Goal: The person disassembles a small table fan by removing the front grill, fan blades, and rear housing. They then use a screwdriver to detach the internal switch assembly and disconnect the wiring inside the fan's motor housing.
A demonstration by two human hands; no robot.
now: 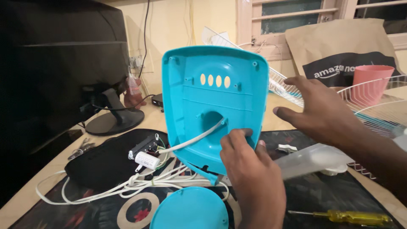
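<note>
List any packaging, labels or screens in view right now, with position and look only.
Monitor: far left on the table, large dark screen seen at an angle, on a round black stand.
Paper bag: back right by the window, brown, with a black printed band.
Capacitor: left of the turquoise housing, small white cylinder; any label too small to tell.

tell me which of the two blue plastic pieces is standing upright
The big blue housing with four oval slots, held upright by the left hand. The round blue cover lies flat below it.
</note>
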